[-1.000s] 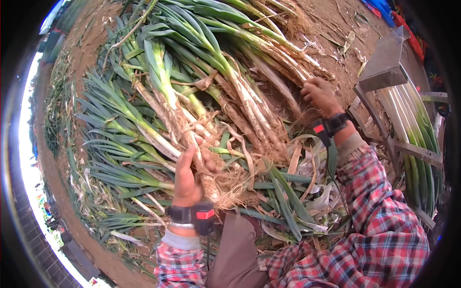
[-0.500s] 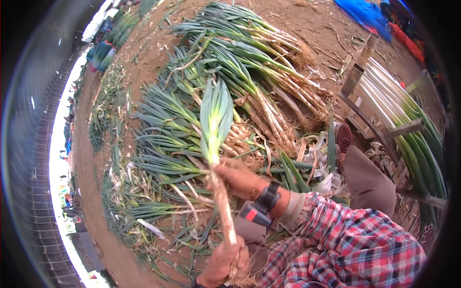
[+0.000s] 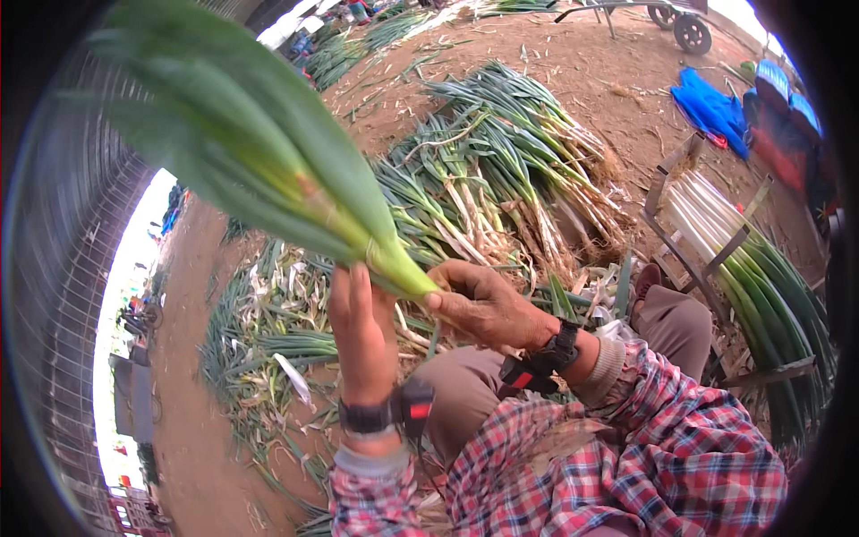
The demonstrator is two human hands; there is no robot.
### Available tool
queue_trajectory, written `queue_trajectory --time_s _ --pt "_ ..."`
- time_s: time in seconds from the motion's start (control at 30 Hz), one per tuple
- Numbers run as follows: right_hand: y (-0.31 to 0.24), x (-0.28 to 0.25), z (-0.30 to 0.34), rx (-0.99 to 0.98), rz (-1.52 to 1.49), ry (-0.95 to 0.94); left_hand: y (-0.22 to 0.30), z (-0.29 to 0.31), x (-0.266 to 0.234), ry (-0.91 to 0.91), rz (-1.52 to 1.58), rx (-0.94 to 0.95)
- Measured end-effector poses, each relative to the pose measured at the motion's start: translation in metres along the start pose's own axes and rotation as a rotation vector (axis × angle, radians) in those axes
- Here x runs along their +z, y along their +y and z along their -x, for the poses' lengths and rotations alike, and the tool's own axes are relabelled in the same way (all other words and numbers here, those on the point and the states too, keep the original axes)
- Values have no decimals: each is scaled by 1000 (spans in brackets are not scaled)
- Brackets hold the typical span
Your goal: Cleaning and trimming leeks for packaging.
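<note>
A leek (image 3: 259, 170) with broad green leaves rises close in front of me toward the upper left, its leaf ends blurred. My right hand (image 3: 488, 306) is closed round its pale green neck, thumb along the near side; the rest of its stem is hidden. Beneath the leaves, my left hand (image 3: 362, 327) points upward with fingers straight, the tips touching the lower side of the leek. Its thumb is out of sight. Beyond my hands a pile of leeks (image 3: 528, 143) lies on the ground, earthy roots toward the right.
Peeled white leeks (image 3: 716, 215) fill a rack (image 3: 689, 259) on the right. Leaf scraps (image 3: 268, 331) litter the brown ground on the left. A blue sheet (image 3: 711, 107) and a wheeled cart (image 3: 684, 22) are farther back. My bent knee (image 3: 676, 318) is near the rack.
The leek has swung up and closer, its leaves now toward the upper left. My left hand has left the root end and risen beside the neck. The view has shifted.
</note>
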State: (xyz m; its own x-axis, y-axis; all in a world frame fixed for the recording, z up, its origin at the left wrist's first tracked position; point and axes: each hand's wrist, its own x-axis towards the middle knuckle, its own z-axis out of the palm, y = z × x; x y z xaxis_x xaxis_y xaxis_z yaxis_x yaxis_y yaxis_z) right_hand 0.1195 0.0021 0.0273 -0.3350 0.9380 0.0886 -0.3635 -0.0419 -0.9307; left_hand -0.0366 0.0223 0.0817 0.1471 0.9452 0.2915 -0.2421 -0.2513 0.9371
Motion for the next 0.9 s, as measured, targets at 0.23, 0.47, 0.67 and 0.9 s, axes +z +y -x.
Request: queue_trajectory --time_s 0.23,0.47,0.67,0.9 --pt "20 14 31 -302 371 224 4 9 21 169 170 87" --pt "67 -69 64 -159 1210 223 6 13 26 236 131 127" --pt "-8 -20 36 -305 123 97 -14 21 48 137 192 37" --pt "-25 -11 25 -285 -130 20 -24 21 61 100 186 4"
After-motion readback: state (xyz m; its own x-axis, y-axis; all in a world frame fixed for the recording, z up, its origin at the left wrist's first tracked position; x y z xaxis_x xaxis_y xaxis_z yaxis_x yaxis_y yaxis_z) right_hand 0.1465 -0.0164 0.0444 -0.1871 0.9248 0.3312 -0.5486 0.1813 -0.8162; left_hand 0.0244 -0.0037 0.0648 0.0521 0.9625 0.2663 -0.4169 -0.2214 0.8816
